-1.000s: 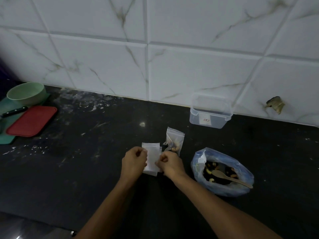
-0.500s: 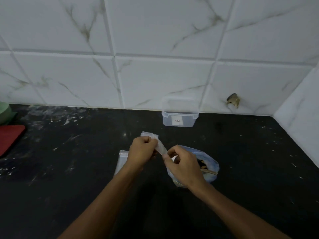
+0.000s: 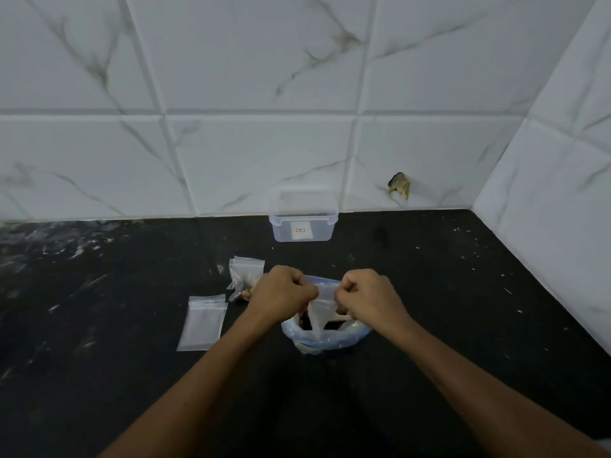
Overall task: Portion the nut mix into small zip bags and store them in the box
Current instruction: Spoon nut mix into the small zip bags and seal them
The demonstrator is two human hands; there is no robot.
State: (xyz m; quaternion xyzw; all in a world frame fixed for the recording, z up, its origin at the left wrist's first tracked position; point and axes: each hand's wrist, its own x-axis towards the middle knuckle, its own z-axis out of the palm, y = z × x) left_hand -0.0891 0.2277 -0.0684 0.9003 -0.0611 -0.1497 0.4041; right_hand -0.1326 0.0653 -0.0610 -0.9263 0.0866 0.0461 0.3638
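Note:
An empty small zip bag (image 3: 320,309) hangs between my two hands, above the big blue-tinted bag of nut mix (image 3: 325,338). My left hand (image 3: 282,294) pinches its top left edge and my right hand (image 3: 367,297) pinches its top right edge. A wooden spoon handle (image 3: 340,315) pokes out of the nut bag, mostly hidden by my right hand. A filled zip bag (image 3: 245,276) stands just left of my left hand. Several flat empty zip bags (image 3: 203,322) lie further left. The clear plastic box (image 3: 302,215) stands open by the wall.
The black counter (image 3: 463,292) is dusted with white specks. White marble tiles (image 3: 297,94) form the back wall, and a side wall (image 3: 562,193) closes in on the right. A chipped hole (image 3: 400,186) marks the back wall.
The view has swung right, so the red tray and green bowl are out of sight. My hands lifted one empty zip bag off the stack and carried it over the nut-mix bag.

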